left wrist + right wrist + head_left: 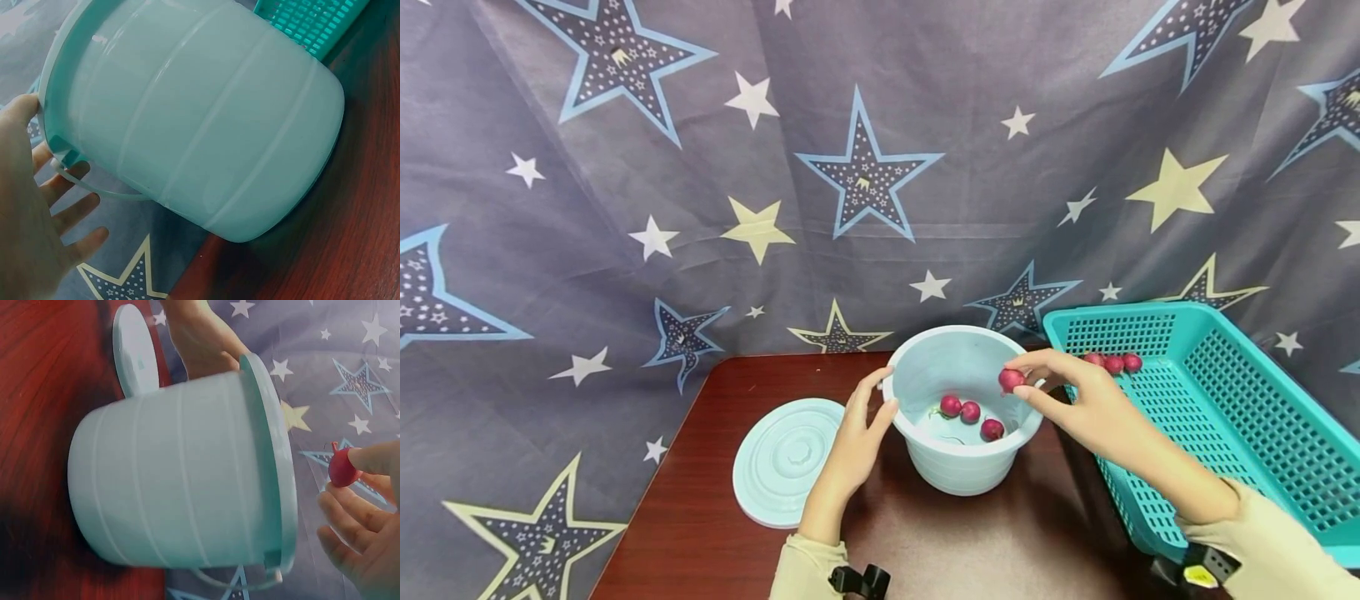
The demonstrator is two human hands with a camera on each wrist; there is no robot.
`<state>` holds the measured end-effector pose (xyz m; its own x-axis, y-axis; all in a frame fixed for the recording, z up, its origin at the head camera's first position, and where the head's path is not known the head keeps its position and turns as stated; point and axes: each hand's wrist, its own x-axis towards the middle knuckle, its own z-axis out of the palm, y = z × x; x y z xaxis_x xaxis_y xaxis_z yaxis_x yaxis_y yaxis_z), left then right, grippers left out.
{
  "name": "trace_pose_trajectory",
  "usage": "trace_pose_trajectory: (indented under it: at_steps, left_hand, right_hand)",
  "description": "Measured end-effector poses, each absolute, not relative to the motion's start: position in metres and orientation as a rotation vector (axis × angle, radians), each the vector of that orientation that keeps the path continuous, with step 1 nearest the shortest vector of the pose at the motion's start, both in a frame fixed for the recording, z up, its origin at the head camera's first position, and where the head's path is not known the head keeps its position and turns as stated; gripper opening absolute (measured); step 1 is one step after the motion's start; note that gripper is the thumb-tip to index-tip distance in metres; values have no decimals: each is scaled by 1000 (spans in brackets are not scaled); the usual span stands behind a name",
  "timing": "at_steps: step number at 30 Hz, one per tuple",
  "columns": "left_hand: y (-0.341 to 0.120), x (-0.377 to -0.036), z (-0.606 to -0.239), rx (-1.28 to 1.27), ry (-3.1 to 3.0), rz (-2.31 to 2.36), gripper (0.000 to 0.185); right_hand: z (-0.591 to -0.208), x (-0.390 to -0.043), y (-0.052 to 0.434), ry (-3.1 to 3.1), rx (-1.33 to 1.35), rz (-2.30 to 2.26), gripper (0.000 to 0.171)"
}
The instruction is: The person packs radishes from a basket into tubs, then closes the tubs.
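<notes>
Seven radishes [970, 412], one bucket [958, 467], one lid [786, 461], one basket [1232, 400], two hands [857, 437]

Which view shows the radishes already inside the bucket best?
Head view: it looks down into the bucket, where three radishes lie on the bottom. Both wrist views see only the bucket's outer wall, so none of those inside show; the right wrist shows just the radish pinched by the right hand.

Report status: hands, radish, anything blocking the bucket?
Right hand pinches a radish over the bucket rim. Left hand steadies the rim, fingers straight. Three radishes inside; lid aside. Nothing blocking.
</notes>
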<state>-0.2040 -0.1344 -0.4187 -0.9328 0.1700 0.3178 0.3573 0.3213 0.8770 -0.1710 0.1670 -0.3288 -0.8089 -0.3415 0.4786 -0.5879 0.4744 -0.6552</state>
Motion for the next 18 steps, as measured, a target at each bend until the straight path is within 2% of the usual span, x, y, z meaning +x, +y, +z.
trace_pose_trajectory:
  at_steps: [18]
  left_hand:
    - [-134, -205, -418, -541, -2382, -1679, 44]
  right_hand:
    - [-344, -181, 149, -2505, 834, 1181, 25]
